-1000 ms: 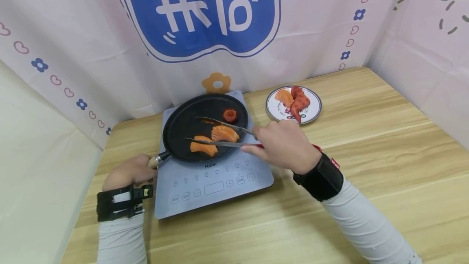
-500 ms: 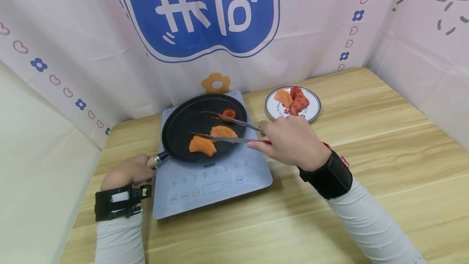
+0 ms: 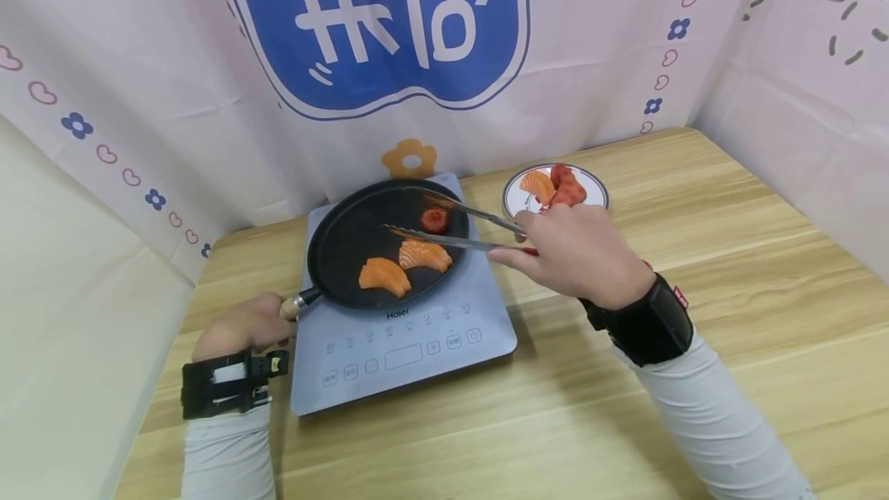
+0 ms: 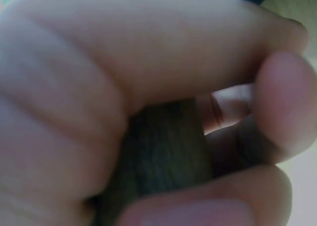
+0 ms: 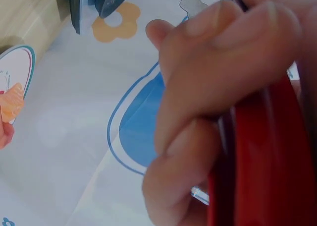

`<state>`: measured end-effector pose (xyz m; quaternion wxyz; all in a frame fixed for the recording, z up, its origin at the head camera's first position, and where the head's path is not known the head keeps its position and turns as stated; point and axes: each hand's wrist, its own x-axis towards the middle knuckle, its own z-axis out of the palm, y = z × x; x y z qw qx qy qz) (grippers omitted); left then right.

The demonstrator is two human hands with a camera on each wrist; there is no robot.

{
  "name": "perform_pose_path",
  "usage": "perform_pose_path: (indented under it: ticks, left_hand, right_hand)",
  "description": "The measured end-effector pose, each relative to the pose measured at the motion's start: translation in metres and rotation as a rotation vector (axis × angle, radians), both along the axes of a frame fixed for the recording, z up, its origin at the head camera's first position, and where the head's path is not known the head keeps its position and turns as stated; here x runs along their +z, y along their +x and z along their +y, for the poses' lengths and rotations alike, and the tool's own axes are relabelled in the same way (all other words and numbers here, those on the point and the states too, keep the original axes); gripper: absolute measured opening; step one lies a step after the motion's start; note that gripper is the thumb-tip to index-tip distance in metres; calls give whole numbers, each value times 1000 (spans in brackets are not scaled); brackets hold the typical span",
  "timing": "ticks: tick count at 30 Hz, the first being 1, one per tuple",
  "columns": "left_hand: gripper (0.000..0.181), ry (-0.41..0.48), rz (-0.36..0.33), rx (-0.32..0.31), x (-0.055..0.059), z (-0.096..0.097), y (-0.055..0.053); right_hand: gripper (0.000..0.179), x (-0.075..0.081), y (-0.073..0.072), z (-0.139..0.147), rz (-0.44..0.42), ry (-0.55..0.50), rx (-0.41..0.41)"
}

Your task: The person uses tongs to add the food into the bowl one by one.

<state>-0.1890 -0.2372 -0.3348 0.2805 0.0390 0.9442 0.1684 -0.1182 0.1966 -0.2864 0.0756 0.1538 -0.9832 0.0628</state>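
My left hand (image 3: pixel 243 324) grips the wooden handle (image 3: pixel 290 307) of a black frying pan (image 3: pixel 347 253); in the left wrist view its fingers curl round the dark-looking handle (image 4: pixel 163 141). With my right hand (image 3: pixel 572 253) I hold metal tongs (image 3: pixel 458 241) by their red grips (image 5: pixel 272 156). The tongs' arms are spread over the pan's right half, one on either side of a round red piece of food (image 3: pixel 434 220). Whether they touch it cannot be told. Two orange salmon slices (image 3: pixel 385 275) lie in the pan, nearer to me than the tongs.
Under the pan is a grey induction cooker (image 3: pixel 403 357). A small white plate (image 3: pixel 515 199) behind my right hand bears a salmon slice (image 3: pixel 537 185) and a red chicken wing (image 3: pixel 567 187), partly covered by that hand. A printed white curtain (image 3: pixel 569 99) hangs along the table's back edge.
My right hand has moved right and away from me. The tongs have shifted from over the salmon slices to around the red piece. My left hand stays on the handle.
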Motion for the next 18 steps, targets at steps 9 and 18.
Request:
perform_pose_path:
  ticks: [9,18]
  left_hand:
    - [13,-1,3,3,2,2,2]
    - [11,-5,0,6,2,0,2]
  right_hand:
    - [52,7,1,11,-13,-14,-24]
    - [49,7,-2,21,-78,-63,-70]
